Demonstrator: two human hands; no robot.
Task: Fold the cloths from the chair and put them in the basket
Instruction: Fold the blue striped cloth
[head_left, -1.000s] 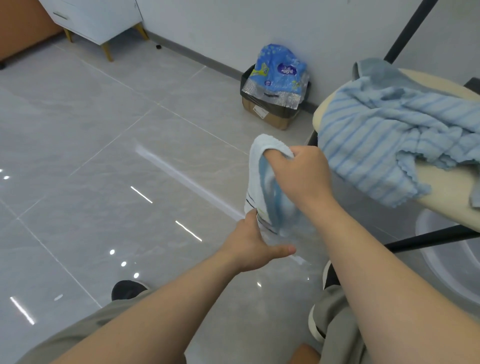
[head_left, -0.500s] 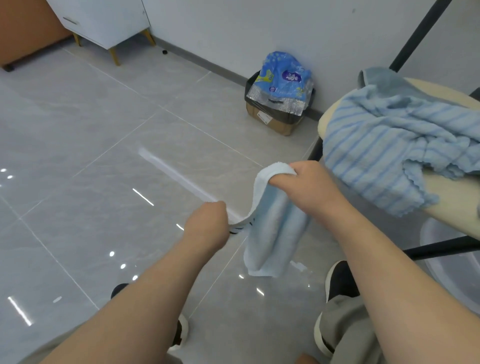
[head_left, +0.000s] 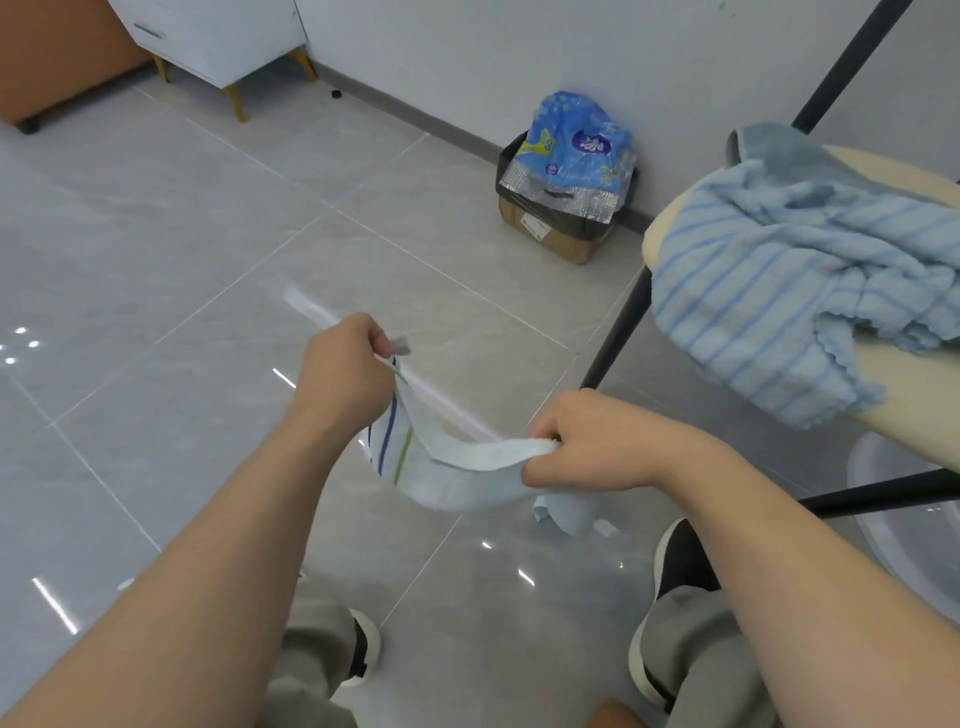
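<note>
pinching one corner of the small towel (head_left: 457, 470) w/ left grip (head_left: 343, 379) & bunching the far end in right grip (head_left: 587, 449), the person is risking a twisted, crooked fold.

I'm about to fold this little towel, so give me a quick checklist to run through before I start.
1. Grip of left hand on one end of the small towel: ok, pinched.
2. Grip of right hand on the other end: ok.
3. Small towel spread flat between the hands: not ok, it sags and is bunched.
4. Striped blue cloth resting on the chair seat: ok, one edge overhangs.
5. Basket located: cannot tell; only a pale round rim shows under the chair seat.
</note>
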